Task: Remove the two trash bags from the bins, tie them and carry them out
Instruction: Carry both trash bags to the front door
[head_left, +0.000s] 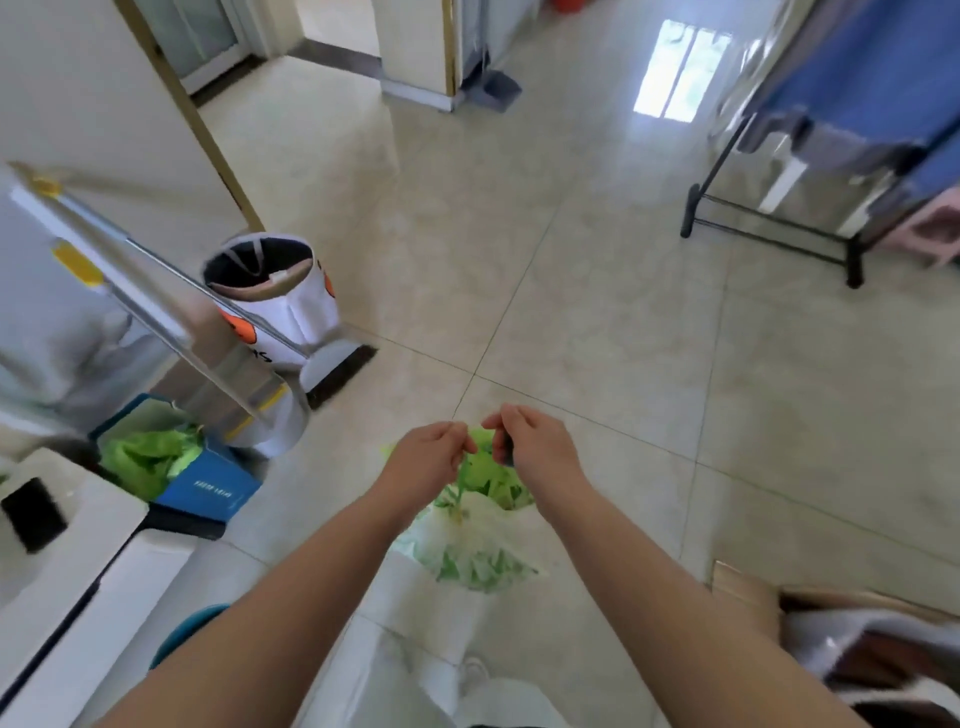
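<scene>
A thin, translucent trash bag (467, 540), whitish with green showing through its crinkled film, is held low in front of the person, over the tiled floor (597, 312). Its green top is gathered into narrow strips, and these are pinched by both hands: the left hand (428, 457) and the right hand (530, 447) are curled tightly round the strips, knuckles nearly touching, just above the bag's mouth. Whether the bag's bottom rests on the floor cannot be told.

To the left, a square blue bin (208, 483) is seen, lined with a second trash bag (148, 457) of bright green, rumpled plastic that fills its opening. Behind it, a soft white basket (280, 296) with orange marks is stood against the wall, its inside dark. At far right, a black-framed rack (769, 223) draped with blue cloth is placed, and an open cardboard box (748, 592) is seen nearer the person.
</scene>
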